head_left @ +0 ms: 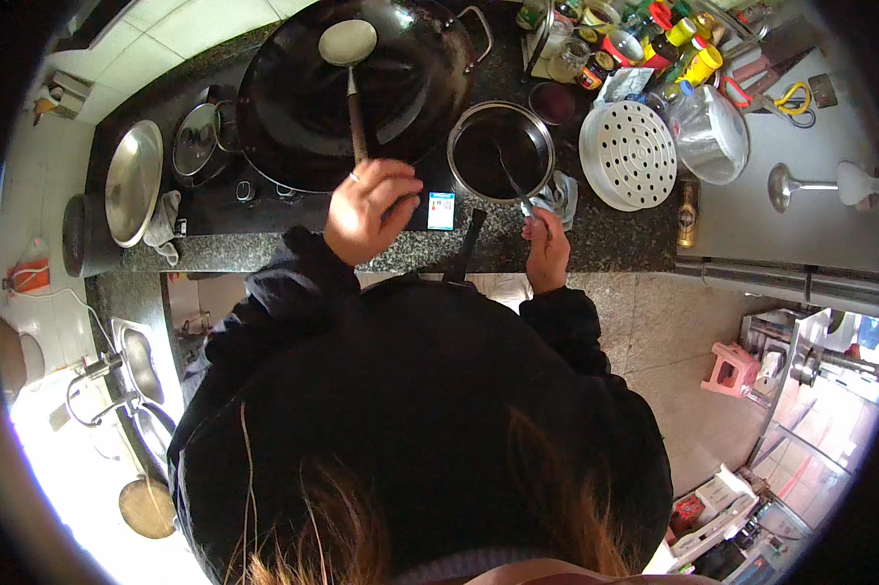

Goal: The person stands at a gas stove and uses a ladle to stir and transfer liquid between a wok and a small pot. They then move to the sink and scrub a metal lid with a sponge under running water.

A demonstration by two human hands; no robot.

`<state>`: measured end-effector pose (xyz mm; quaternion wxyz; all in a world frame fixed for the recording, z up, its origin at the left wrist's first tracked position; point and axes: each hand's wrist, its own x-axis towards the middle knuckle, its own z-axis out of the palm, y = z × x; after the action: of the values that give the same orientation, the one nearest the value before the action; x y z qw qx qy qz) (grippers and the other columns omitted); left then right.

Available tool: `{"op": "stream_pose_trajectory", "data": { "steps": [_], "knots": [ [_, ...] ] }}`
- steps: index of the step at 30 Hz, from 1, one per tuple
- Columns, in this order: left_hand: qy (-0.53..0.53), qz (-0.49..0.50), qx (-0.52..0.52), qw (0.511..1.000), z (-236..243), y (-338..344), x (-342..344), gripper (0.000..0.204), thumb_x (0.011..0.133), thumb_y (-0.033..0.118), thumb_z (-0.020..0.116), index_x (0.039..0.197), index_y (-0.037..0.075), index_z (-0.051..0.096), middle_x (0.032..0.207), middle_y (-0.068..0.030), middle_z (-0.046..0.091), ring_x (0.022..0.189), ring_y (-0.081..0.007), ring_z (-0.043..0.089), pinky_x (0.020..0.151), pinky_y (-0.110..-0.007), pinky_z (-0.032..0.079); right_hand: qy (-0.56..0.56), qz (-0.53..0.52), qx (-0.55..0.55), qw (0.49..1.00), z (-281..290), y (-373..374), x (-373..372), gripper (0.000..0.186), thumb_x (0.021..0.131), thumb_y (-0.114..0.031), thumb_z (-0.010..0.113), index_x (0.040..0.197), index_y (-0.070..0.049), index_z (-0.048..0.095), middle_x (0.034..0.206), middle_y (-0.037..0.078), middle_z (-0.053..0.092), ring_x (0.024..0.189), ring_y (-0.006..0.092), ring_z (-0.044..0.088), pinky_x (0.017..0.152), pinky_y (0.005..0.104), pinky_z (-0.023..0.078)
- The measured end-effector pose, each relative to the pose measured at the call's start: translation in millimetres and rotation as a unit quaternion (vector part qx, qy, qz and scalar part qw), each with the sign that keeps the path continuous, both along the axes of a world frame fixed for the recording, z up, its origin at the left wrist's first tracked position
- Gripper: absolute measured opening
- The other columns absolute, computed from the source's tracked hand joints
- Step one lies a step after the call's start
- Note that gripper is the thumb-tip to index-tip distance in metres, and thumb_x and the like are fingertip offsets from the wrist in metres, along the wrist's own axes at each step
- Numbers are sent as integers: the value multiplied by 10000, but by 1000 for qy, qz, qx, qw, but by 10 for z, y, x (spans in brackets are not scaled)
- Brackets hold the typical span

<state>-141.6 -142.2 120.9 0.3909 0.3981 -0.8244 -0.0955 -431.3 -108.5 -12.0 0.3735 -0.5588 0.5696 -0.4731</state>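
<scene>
My left hand (369, 213) is at the wok's near rim, fingers loosely bent and apart, over the handle end of a ladle (348, 44). That ladle lies across the large dark wok (283, 107), and the hand hides the tip of its wooden handle. In my right hand (546, 249) is a thin metal utensil (520, 193), pinched at its near end. It slants over the rim into a round metal pot (453, 161) with dark contents; its far end is too small to name. A crumpled cloth (559, 200) lies beside the pot.
A white perforated steamer tray (626, 156) and a clear plastic tub (712, 136) stand right of the pot. Behind are crowded bottles and jars (668, 44). A metal lid (134, 183) leans at left. A black pan handle (473, 234) juts over the counter edge (410, 258).
</scene>
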Motion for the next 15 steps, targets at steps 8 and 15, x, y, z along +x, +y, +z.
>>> {"op": "stream_pose_trajectory", "data": {
  "steps": [8,15],
  "knots": [
    [32,97,121,987,-519,774,304,182,751,54,658,928,40,623,928,-115,608,835,-290,613,706,-371,504,-251,-20,247,936,-183,203,131,485,929,-274,529,1310,-27,361,1052,116,582,826,155,578,672,279,499],
    [86,197,213,953,-675,1064,450,180,816,109,601,977,29,606,915,-136,600,833,-316,603,729,-379,498,-469,142,448,748,-185,209,543,357,946,-352,475,1156,-64,455,854,39,517,786,179,521,782,396,454]
  ]
}}
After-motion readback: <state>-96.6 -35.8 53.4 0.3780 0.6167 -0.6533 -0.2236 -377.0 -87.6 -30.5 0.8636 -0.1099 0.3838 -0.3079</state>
